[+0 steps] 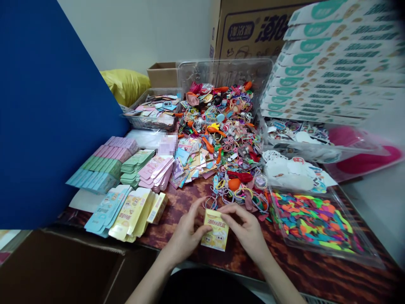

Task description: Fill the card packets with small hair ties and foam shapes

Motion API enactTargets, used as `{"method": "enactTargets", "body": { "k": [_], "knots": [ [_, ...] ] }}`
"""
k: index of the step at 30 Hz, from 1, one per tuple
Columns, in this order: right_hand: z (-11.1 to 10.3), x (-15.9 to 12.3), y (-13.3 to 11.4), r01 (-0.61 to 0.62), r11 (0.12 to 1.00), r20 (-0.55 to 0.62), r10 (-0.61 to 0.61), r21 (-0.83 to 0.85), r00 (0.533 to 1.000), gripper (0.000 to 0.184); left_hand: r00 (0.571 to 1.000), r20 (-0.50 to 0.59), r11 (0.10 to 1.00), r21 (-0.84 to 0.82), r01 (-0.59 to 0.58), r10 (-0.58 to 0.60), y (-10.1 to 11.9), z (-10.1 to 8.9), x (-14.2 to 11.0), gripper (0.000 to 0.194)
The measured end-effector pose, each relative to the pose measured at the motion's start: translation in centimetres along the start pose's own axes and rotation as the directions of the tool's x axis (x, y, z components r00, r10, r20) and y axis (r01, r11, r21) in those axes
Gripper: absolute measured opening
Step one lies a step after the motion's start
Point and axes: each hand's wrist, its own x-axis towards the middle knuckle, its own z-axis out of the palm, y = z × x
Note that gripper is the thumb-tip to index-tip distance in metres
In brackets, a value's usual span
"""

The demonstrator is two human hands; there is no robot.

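1. Left hand [186, 230]: fingers curled, thumb pressed against the left edge of the item in entry 3.
2. Right hand [243, 223]: fingers arched over the item's upper right corner, pinching it with the thumb side; both hands hold it between them, not pressed palm to palm.
3. Yellow printed paper box [215, 231]: one unit, tilted, held above the near part of the table, between the hands.
4. Wood-grain table [303, 266]: dark reddish brown, bearing all entries through 11.
5. Flat yellow box blanks [133, 213]: fanned stack, just left of the hands; one small folded yellow box [157, 207] stands beside them.
6. Pale blue box blanks [107, 209]: fanned stack, touching the yellow blanks.
7. Pink box blanks [157, 172] and green box blanks [133, 166]: adjoining stacks, farther from the hands.
8. Rows of stacked blue, green and pink cartons [101, 162]: beside the blue panel [47, 105].
9. Mixed heap of hair ties, balloons and small trinkets [218, 135]: centre of the table, nearest the fingertips, running back into a clear plastic tub [224, 71].
10. Clear tray of multicoloured cut shapes [316, 223]: right of the right hand.
11. Die-cut sticker sheets [294, 171]: behind that tray.
12. Stacked flat printed cartons [332, 59]: upper right, overhanging the heap's far side.
13. Corrugated cardboard box [253, 29]: against the wall, behind the tub.
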Motion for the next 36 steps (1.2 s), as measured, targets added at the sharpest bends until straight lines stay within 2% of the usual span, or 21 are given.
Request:
{"method": "enactTargets", "body": {
  "k": [3,5,9,11,16,21,25,28,30,33,36],
  "knots": [
    [0.4,-0.1,0.0,-0.112,0.994,-0.062,0.113,0.016,0.992,0.028,0.999,0.042,1.0,0.019,-0.016,0.016,0.2,-0.1,0.0,0.066],
    [0.3,0.0,0.0,-0.163,0.986,-0.063,0.165,0.036,0.984,0.032,0.998,0.065,1.0,0.002,-0.024,0.024,0.3,-0.1,0.0,0.066],
    [-0.5,0.4,0.0,-0.285,0.956,0.053,0.282,0.064,0.958,0.036,0.996,0.092,0.999,-0.033,-0.017,0.02,0.4,-0.1,-0.1,0.067],
    [-0.8,0.7,0.1,-0.309,0.948,0.115,0.3,0.071,0.947,0.036,0.996,0.092,1.0,-0.027,-0.008,0.01,0.3,0.0,-0.2,0.068],
    [-1.0,0.7,0.2,-0.22,0.976,0.135,0.217,0.008,0.967,0.028,0.996,0.082,0.999,-0.029,0.021,-0.018,-0.2,0.3,-0.5,0.064],
    [-1.4,0.6,0.0,-0.188,0.98,0.196,0.198,-0.065,0.96,0.024,0.995,0.101,1.0,0.01,0.006,-0.007,-0.4,0.2,-0.6,0.061],
    [-1.8,0.6,-0.7,-0.085,0.983,0.23,0.122,-0.163,0.966,0.023,0.996,0.089,0.998,0.064,0.0,-0.006,-0.4,-0.2,-0.6,0.057],
    [-1.7,0.3,-0.9,-0.005,0.986,0.266,0.05,-0.168,0.963,0.025,0.997,0.081,0.996,0.084,-0.006,-0.001,-0.4,-0.3,-0.6,0.055],
    [-1.3,-0.2,-0.6,0.034,0.983,0.223,0.007,-0.182,0.975,0.026,0.997,0.073,0.996,0.085,-0.019,0.013,-0.4,-0.3,-0.5,0.054],
    [0.0,-1.6,0.7,0.086,0.967,0.013,-0.086,-0.241,0.996,0.024,0.998,0.046,0.997,0.067,-0.036,0.033,-0.3,0.0,-0.2,0.055],
    [1.4,-3.1,2.2,0.144,0.936,-0.185,-0.211,-0.321,0.96,0.024,0.999,0.03,0.997,0.062,-0.039,0.037,-0.1,0.4,0.0,0.058]
  ]
}}
